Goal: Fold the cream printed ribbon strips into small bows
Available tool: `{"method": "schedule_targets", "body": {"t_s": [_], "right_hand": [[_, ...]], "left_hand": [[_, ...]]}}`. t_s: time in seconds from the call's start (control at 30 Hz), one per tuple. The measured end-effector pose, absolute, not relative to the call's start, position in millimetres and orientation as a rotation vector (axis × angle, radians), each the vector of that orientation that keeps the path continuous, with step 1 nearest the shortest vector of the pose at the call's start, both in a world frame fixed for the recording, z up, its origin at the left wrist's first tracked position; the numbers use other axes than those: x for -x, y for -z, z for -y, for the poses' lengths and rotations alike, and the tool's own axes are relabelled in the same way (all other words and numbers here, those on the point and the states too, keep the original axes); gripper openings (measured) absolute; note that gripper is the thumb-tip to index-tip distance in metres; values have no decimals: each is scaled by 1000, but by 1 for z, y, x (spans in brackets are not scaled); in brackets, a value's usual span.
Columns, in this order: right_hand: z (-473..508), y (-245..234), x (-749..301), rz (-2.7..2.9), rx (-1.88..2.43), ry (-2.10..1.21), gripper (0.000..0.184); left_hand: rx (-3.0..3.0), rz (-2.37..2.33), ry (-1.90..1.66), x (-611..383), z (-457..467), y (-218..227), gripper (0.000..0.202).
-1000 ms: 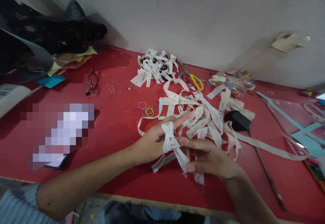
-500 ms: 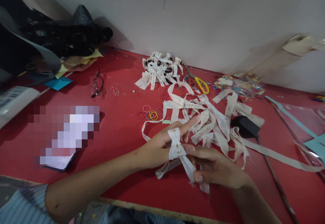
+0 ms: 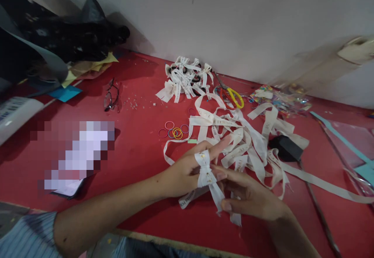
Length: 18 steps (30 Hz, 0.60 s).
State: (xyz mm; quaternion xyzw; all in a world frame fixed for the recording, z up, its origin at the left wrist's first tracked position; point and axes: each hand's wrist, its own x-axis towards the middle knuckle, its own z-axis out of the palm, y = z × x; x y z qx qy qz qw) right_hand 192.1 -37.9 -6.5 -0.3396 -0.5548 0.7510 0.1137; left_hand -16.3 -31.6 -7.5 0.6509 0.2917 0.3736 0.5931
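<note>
A white ribbon bow (image 3: 207, 173) with gold print sits across the fingers of my left hand (image 3: 181, 174), pinched at its middle; the index finger points out past it. My right hand (image 3: 254, 195) has its thumb and fingers closed on one hanging tail of the same bow, on the right side. Another printed ribbon tail shows below my left hand, and a frayed end hangs under the right fingers. Just beyond both hands lies a loose heap of cream printed ribbon (image 3: 230, 123). Small coloured elastic bands (image 3: 177, 133) lie to the left of it.
Finished-looking bows (image 3: 187, 78) are piled by the wall, beside yellow-handled scissors (image 3: 235, 97). Eyeglasses (image 3: 111, 96) and a lit phone (image 3: 70, 188) lie on the left. A black block (image 3: 286, 148) and a thin rod (image 3: 318, 211) are on the right, near plastic packets (image 3: 288, 100).
The bow has turned slightly upright between my hands, and its tail hangs a little steeper. Both hands keep their grip. The camera view has shifted slightly.
</note>
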Motion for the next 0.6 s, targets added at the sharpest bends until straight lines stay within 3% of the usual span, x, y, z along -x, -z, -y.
{"method": "schedule_targets", "body": {"t_s": [0.2,0.43,0.6], "right_hand": [[32,8,-191,1799,1102,-1969,22],[35,11,-189,2078,1123,-1843,21],[34,15,-187,1966,1111,-1878,20]], "left_hand": [[-1610,-694,-904,16,31,8,55],[-1736,-736,-877,15,30,8,57],[-1872,-759,-764,14,33,11,53]]}}
